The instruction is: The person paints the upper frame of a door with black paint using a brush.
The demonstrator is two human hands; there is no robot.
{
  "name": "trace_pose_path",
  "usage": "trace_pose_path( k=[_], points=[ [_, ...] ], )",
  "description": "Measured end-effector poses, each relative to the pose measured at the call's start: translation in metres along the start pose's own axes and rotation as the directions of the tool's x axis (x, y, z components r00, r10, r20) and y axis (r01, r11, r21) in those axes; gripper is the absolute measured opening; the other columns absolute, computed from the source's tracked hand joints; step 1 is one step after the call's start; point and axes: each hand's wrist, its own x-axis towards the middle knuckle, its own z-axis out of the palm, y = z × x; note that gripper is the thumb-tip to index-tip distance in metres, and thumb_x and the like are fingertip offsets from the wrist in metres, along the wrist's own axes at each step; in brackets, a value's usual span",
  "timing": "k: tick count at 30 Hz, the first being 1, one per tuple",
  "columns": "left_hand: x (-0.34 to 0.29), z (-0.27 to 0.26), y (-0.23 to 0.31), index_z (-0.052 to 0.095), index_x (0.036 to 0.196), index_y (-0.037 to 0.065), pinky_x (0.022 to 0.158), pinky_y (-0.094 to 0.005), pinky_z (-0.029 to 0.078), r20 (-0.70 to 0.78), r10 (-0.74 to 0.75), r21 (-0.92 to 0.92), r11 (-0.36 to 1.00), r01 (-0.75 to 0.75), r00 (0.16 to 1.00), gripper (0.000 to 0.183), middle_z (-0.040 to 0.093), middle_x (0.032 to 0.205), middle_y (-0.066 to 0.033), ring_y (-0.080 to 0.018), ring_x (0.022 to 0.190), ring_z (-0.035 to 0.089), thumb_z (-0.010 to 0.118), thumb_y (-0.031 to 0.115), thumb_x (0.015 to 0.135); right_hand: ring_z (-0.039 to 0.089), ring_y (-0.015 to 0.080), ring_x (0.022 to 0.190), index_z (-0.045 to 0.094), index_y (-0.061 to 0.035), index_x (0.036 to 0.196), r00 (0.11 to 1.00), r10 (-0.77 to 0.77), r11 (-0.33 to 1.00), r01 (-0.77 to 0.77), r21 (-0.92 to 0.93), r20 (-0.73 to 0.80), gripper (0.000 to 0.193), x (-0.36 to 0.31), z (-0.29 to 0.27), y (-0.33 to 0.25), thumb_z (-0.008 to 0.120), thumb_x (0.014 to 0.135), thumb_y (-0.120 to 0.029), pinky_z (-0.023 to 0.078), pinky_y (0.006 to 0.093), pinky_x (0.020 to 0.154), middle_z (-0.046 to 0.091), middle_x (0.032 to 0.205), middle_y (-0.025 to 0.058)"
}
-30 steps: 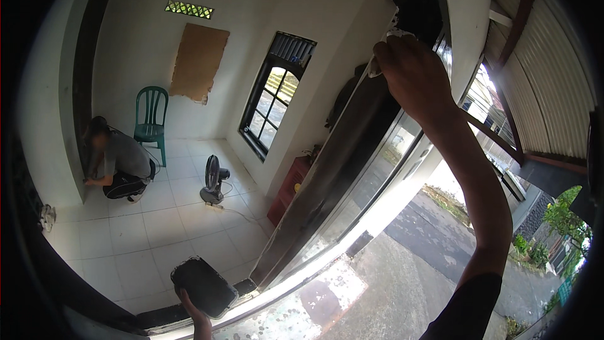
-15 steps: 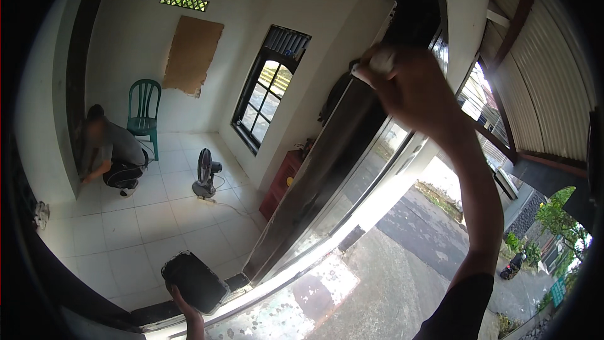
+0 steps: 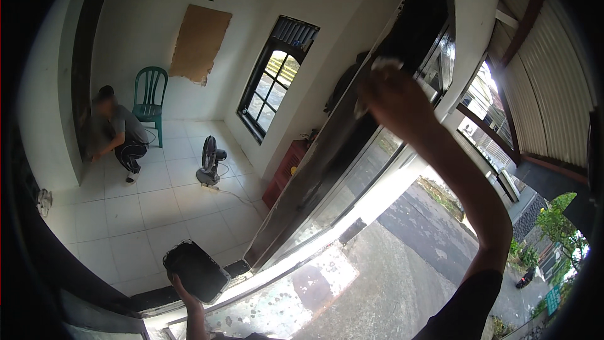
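Observation:
My left hand [image 3: 184,293] supports a black rectangular tray [image 3: 197,272] with a pale, smeared rim, low at the front. Its fingers are partly hidden by the tray. Raised at the upper right, my right hand [image 3: 390,99] is closed around a crumpled whitish piece [image 3: 386,62], seemingly a cloth, whose edges show above and below the fingers. That hand is against or just in front of the dark frame [image 3: 333,170] beside the glass; blur hides whether it touches.
Inside, a person [image 3: 123,132] crouches at the left wall near a green plastic chair [image 3: 150,104]. A black fan [image 3: 210,160] stands on white tiles, its cable trailing toward a red cabinet [image 3: 285,173]. Outside at right lie concrete ground [image 3: 390,277] and a corrugated roof [image 3: 541,69].
My right hand has shifted slightly down along the dark frame and turned, still gripping the whitish piece. The view has tilted a little; the tray stays in my left hand.

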Motion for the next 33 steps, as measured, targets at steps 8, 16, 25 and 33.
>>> trace_pose_path(
  k=[8, 16, 25, 33],
  points=[
    [0.002, -0.005, -0.001, 0.029, 0.145, 0.008, 0.109, -0.0401, 0.030, -0.030, 0.017, -0.016, 1.000, -0.017, 0.999, 0.066, 0.038, 0.141, -0.0122, -0.0260, 0.131, 0.036, 0.043, 0.048, 0.095, 0.069, 0.0250, 0.078, 0.065, -0.0031, 0.095, 0.875, 0.116, 0.438, -0.469, 0.767, 0.469, 0.012, 0.012, -0.055, -0.005, 0.062, 0.089, -0.013, 0.057, 0.0342, 0.071, 0.068, 0.086, 0.0140],
    [-0.002, -0.008, -0.009, 0.028, 0.146, 0.008, 0.109, -0.0397, 0.029, -0.033, 0.005, -0.014, 1.000, -0.006, 0.999, 0.065, 0.037, 0.142, -0.0126, -0.0249, 0.132, 0.036, 0.042, 0.047, 0.096, 0.067, 0.0250, 0.081, 0.062, -0.0050, 0.093, 0.946, 0.154, 0.988, -0.154, 0.022, -0.286, 0.011, 0.013, -0.034, 0.063, 0.061, 0.086, -0.014, 0.056, 0.0363, 0.068, 0.067, 0.085, 0.0115],
    [0.009, -0.046, -0.011, 0.028, 0.146, 0.011, 0.112, -0.0396, 0.026, -0.061, 0.149, 0.060, 0.988, -0.145, 0.987, 0.066, 0.037, 0.144, -0.0086, -0.0243, 0.134, 0.035, 0.042, 0.052, 0.096, 0.066, 0.0230, 0.089, 0.061, -0.0036, 0.094, 0.997, 0.073, 0.747, -0.030, 0.664, -0.037, 0.018, -0.036, -0.039, -0.063, 0.070, 0.078, -0.008, 0.057, 0.0326, 0.072, 0.066, 0.098, 0.0124],
    [0.006, -0.018, 0.012, 0.027, 0.145, 0.006, 0.111, -0.0411, 0.027, -0.023, 0.161, 0.089, 0.983, -0.158, 0.987, 0.062, 0.034, 0.144, -0.0126, -0.0259, 0.135, 0.032, 0.037, 0.045, 0.098, 0.070, 0.0272, 0.082, 0.067, -0.0075, 0.099, 0.880, 0.418, 0.820, -0.258, 0.511, -0.227, 0.013, -0.005, -0.034, 0.068, 0.063, 0.087, -0.011, 0.057, 0.0339, 0.071, 0.070, 0.089, 0.0140]
  ],
)
